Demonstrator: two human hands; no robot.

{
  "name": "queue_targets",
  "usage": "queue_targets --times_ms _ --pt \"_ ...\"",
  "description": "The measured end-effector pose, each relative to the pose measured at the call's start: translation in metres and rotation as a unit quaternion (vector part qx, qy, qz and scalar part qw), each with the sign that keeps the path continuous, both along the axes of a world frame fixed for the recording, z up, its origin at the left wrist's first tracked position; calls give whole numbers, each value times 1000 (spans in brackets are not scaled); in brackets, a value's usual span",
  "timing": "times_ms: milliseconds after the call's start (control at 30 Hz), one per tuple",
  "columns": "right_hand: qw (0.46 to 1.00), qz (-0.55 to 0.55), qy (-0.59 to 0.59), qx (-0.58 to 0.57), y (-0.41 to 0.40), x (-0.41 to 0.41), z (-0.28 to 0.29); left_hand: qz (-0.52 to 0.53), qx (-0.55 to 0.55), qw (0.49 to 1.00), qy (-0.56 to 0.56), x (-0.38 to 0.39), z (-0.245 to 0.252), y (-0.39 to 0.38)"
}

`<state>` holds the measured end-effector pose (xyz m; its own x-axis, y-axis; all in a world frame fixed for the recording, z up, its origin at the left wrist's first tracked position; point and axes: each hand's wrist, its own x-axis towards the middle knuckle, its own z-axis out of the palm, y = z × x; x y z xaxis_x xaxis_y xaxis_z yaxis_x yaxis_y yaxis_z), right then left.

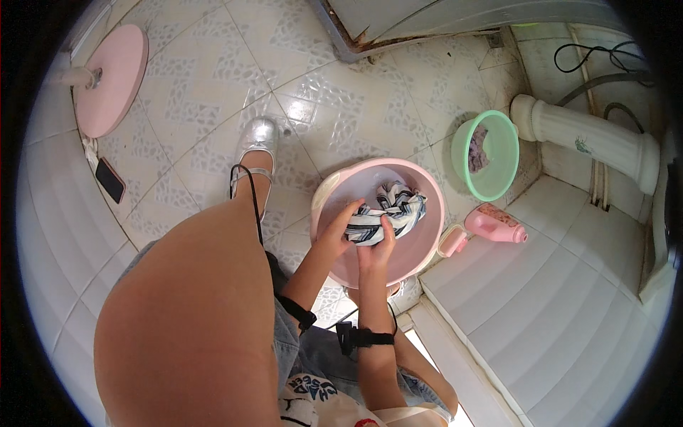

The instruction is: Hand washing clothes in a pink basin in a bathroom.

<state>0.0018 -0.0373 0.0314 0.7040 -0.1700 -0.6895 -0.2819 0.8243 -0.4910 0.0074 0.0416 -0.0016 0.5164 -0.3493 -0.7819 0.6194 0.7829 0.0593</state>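
A damp-looking cloth (403, 219) with white, black and blue stripes is twisted and bunched over a pink plastic basin (438, 195). My left hand (340, 230) grips its near left end, thumb on top. Close beside it, my right hand (378, 246) holds the same part of the cloth, with its thumb pressed on the fabric. The far part of the cloth hangs loose inside the basin. The basin rests on the tiled floor between my feet; how much water it holds I cannot tell.
Right of the basin are a pink brush or soap dish (452, 241), a pink detergent bottle (491, 224) and a green basin (507, 155) holding purple cloth (478, 149). Behind stands a white sink pedestal (587, 139). At left are a phone (110, 180) and a round pink base (114, 80).
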Motion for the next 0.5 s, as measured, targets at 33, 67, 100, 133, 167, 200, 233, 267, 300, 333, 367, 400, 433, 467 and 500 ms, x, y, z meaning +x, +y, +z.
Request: queue_targets --times_ms 33,67,100,133,167,200,233,267,300,333,367,400,433,467,500 --pt "1000 -2 -1 -1 0 1 2 -5 -16 998 57 6 1 1" --pt "999 -11 -4 35 0 3 3 -8 -17 998 56 12 3 2" --pt "997 -20 -7 72 2 5 7 -35 103 994 13 18 7 2" --pt "998 -13 -21 53 4 5 2 -62 222 973 -31 23 12 3" --pt "998 -14 -23 52 9 2 1 -63 221 973 -32 27 17 6" --pt "999 -10 7 31 12 -1 -4 -108 304 944 -75 33 27 13" --pt "999 -6 36 11 15 -4 -9 -151 383 904 -118 39 37 18" --pt "998 -27 34 51 13 -7 -13 -150 403 891 -144 43 48 16" --pt "998 -29 31 46 7 -10 -14 -150 399 893 -147 41 43 6" --pt "995 -44 4 92 10 -10 -12 -125 391 901 -141 37 30 1" --pt "988 -60 -21 137 13 -10 -9 -101 384 908 -132 30 15 -2" --pt "986 -48 -43 153 10 -9 -8 -57 337 931 -130 32 12 -4" --pt "986 -50 -40 153 11 -9 -8 -60 337 931 -128 29 10 -3" --pt "988 -54 -36 142 12 -10 -7 -59 306 948 -60 25 8 0" --pt "989 -58 -34 130 12 -10 -8 -57 273 960 6 25 10 3"
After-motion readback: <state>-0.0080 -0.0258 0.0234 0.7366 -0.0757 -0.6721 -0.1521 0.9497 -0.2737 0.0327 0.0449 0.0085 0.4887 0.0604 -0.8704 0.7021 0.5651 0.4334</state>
